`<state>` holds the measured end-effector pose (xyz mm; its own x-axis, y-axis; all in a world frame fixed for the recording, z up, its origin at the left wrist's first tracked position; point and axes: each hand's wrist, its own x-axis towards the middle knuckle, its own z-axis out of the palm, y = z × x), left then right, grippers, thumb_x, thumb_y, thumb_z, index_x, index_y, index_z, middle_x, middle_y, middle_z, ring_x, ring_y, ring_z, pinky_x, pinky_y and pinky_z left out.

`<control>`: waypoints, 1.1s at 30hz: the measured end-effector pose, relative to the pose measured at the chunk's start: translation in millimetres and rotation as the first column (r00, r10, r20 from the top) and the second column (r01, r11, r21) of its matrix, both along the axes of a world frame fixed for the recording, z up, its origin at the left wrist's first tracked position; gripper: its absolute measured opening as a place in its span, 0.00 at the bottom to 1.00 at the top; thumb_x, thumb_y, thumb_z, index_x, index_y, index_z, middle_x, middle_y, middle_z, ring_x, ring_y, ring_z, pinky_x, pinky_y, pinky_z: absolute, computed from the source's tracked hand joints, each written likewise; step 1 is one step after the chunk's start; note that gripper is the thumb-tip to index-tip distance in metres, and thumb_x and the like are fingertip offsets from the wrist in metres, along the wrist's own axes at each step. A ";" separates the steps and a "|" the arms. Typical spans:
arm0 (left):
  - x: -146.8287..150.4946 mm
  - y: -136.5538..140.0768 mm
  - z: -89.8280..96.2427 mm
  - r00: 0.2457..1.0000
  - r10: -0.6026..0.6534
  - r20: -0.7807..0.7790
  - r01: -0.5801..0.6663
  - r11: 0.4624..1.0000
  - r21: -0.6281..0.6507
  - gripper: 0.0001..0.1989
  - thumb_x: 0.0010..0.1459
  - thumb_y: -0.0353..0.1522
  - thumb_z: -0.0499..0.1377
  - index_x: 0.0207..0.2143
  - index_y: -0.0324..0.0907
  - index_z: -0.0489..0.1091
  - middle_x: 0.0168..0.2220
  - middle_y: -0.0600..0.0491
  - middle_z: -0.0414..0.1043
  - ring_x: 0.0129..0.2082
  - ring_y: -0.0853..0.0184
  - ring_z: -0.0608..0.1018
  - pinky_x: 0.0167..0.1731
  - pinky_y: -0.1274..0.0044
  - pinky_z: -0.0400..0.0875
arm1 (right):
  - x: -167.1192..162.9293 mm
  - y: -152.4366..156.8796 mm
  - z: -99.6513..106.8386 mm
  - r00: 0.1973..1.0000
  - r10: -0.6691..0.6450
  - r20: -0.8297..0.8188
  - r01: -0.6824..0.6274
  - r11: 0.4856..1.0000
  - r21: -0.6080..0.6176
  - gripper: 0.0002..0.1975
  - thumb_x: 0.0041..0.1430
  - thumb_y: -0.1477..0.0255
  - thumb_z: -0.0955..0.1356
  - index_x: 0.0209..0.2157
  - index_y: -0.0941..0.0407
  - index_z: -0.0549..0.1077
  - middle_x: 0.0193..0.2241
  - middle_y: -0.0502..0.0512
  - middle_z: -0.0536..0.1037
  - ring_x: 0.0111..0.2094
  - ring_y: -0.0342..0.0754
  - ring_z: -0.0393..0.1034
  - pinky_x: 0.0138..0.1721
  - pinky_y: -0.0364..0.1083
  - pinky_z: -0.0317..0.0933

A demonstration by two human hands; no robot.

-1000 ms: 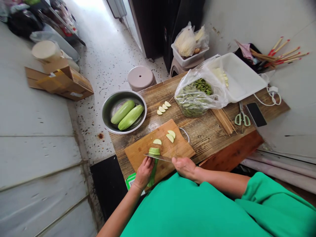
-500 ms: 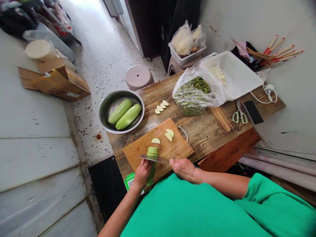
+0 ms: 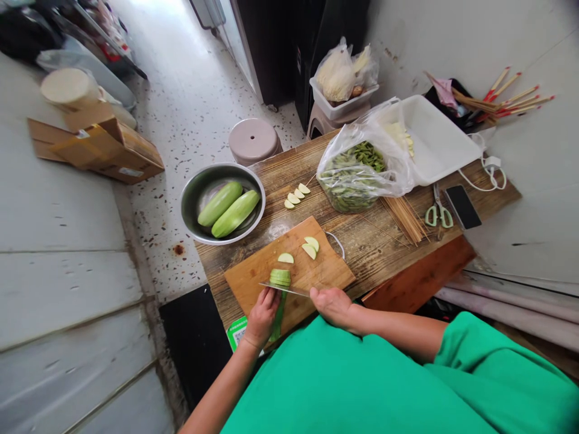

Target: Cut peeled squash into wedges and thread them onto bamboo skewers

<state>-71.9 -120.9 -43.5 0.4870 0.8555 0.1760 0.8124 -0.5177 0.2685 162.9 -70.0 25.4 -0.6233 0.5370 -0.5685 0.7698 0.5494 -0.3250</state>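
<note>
My right hand (image 3: 333,306) is closed round the handle of a kitchen knife (image 3: 292,291), whose blade reaches left across a green zucchini (image 3: 277,319). My left hand (image 3: 263,316) grips the zucchini on the near side of the blade, fingertips close to the metal. Just beyond the blade, cut zucchini slices (image 3: 280,277) stay stacked together. All of this is on a wooden cutting board (image 3: 246,274). One half-round slice (image 3: 285,258) lies beyond the stack, and a few more slices (image 3: 310,246) lie near the board's right end.
A metal bowl (image 3: 186,224) at the left holds two whole zucchini (image 3: 236,214). Zucchini slices on a skewer (image 3: 296,196) lie behind the board. To the right are a bag of green beans (image 3: 355,178), bamboo skewers (image 3: 402,218), scissors (image 3: 438,211), a phone (image 3: 463,207) and a white tray (image 3: 446,141).
The knife blade has shifted slightly and now shows a narrower face at the stack's near side. Both hands stay in nearly the same place.
</note>
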 end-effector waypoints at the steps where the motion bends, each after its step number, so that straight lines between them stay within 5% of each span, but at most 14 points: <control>1: 0.2 -0.6 -0.5 1.000 0.009 -0.008 -0.009 1.000 -0.011 0.17 0.57 0.26 0.49 0.49 0.39 0.63 0.46 0.43 0.65 0.51 0.56 0.65 0.45 0.66 0.69 | -1.2 0.3 -2.2 1.000 -0.001 0.003 0.001 1.000 -0.003 0.10 0.58 0.82 0.57 0.41 0.64 0.63 0.29 0.66 0.76 0.31 0.50 0.73 0.30 0.44 0.65; 17: -2.7 -9.6 2.5 1.000 0.008 0.005 -0.008 1.000 -0.004 0.19 0.58 0.26 0.47 0.52 0.41 0.61 0.48 0.42 0.65 0.52 0.58 0.65 0.45 0.66 0.68 | 5.2 -5.9 -0.8 1.000 -0.013 -0.021 0.013 1.000 0.028 0.10 0.60 0.80 0.56 0.41 0.62 0.65 0.30 0.62 0.75 0.31 0.49 0.72 0.29 0.43 0.64; 22: 6.3 -3.8 42.4 0.978 0.135 0.160 -0.151 0.984 0.094 0.19 0.55 0.27 0.54 0.51 0.42 0.62 0.43 0.45 0.69 0.44 0.60 0.70 0.44 0.66 0.67 | 6.2 -6.5 -4.0 0.999 -0.032 -0.016 0.033 0.998 0.046 0.10 0.59 0.80 0.57 0.40 0.61 0.65 0.29 0.61 0.75 0.30 0.50 0.72 0.28 0.43 0.63; 25: 14.2 17.3 75.0 0.969 0.169 0.182 -0.169 0.985 -0.011 0.16 0.55 0.31 0.53 0.47 0.40 0.65 0.43 0.45 0.68 0.44 0.59 0.70 0.45 0.65 0.64 | 5.7 -6.2 -3.7 0.999 -0.040 -0.018 0.041 0.997 0.058 0.09 0.59 0.80 0.57 0.39 0.61 0.66 0.29 0.61 0.75 0.30 0.50 0.72 0.27 0.43 0.63; 27: 18.2 36.5 87.7 0.991 0.078 0.111 -0.058 0.984 -0.169 0.14 0.57 0.34 0.50 0.43 0.40 0.68 0.41 0.45 0.69 0.43 0.60 0.70 0.45 0.66 0.64 | 4.7 -5.7 -2.8 0.999 -0.041 -0.020 0.043 0.997 0.069 0.10 0.59 0.79 0.57 0.38 0.61 0.66 0.29 0.62 0.75 0.30 0.51 0.72 0.27 0.43 0.63; 33: 24.3 79.4 85.6 0.996 -0.068 0.057 0.086 0.899 -0.428 0.23 0.61 0.39 0.42 0.24 0.40 0.70 0.25 0.49 0.70 0.29 0.67 0.72 0.34 0.76 0.66 | 2.9 -5.3 -3.6 0.999 -0.034 -0.022 0.036 0.995 0.097 0.11 0.60 0.80 0.55 0.38 0.62 0.66 0.29 0.65 0.75 0.30 0.50 0.72 0.27 0.43 0.61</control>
